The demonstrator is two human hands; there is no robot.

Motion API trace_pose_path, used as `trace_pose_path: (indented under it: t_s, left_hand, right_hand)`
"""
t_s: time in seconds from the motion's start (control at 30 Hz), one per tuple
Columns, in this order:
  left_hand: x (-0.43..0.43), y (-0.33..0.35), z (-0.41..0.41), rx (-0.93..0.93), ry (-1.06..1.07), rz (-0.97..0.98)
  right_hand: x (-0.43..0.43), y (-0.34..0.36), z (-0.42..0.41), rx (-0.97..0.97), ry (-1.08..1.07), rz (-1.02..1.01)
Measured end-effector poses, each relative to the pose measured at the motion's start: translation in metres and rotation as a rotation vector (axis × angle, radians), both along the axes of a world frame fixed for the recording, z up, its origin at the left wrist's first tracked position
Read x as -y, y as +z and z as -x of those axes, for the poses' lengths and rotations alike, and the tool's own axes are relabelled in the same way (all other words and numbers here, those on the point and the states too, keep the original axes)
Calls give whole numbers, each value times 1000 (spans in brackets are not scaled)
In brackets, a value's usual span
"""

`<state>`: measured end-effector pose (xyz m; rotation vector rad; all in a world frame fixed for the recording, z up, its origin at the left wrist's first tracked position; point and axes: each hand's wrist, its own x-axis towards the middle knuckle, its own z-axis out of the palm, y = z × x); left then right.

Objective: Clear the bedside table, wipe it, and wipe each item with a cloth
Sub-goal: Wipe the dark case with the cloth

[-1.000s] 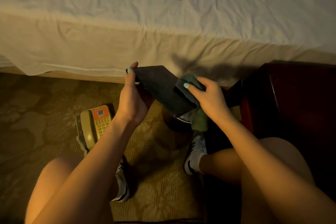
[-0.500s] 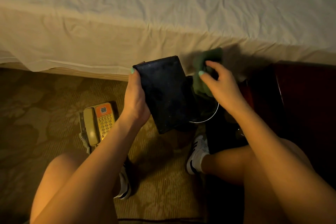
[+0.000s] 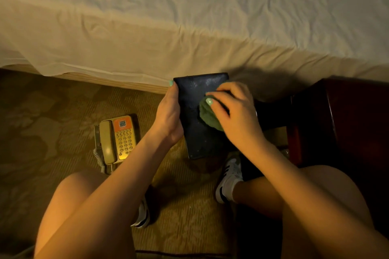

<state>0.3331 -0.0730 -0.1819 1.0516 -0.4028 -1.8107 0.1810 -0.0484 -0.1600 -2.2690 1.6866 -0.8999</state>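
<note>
My left hand [image 3: 169, 112] grips the left edge of a flat black rectangular folder [image 3: 194, 115], held face up above the carpet in front of the bed. My right hand [image 3: 233, 109] holds a bunched green cloth [image 3: 208, 116] and presses it onto the folder's right half. The dark red bedside table [image 3: 341, 120] stands at the right, its top partly hidden by my arm. A beige telephone [image 3: 116, 139] with an orange panel lies on the carpet to the left.
The bed [image 3: 189, 17] with a cream sheet fills the upper half. A dark round bin [image 3: 271, 111] sits between the folder and the table, mostly hidden. My knees and sneakers [image 3: 229, 178] take up the lower part, on patterned carpet [image 3: 42, 132].
The folder has been turned from a slant to flat, face up. My right hand lifted the cloth away, then brought it back down onto the folder's right side.
</note>
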Motion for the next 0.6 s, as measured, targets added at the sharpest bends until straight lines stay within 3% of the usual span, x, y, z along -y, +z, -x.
trace_pose_path:
  t_s: [0.1, 0.17, 0.27, 0.43, 0.6]
  left_hand:
    - [3, -5, -7, -26, 57, 8]
    - [2, -7, -12, -23, 39, 21]
    - [-12, -9, -6, -37, -23, 66]
    - [-30, -14, 12, 93, 7, 153]
    - [-30, -11, 7, 166, 73, 141]
  right_hand:
    - [-19, -11, -7, -164, 188, -246]
    - [-26, -17, -7, -255, 280, -245]
    - [-13, -23, -8, -306, 242, -190]
    - [24, -24, -23, -235, -8, -234]
    - [11, -21, -32, -98, 127, -246]
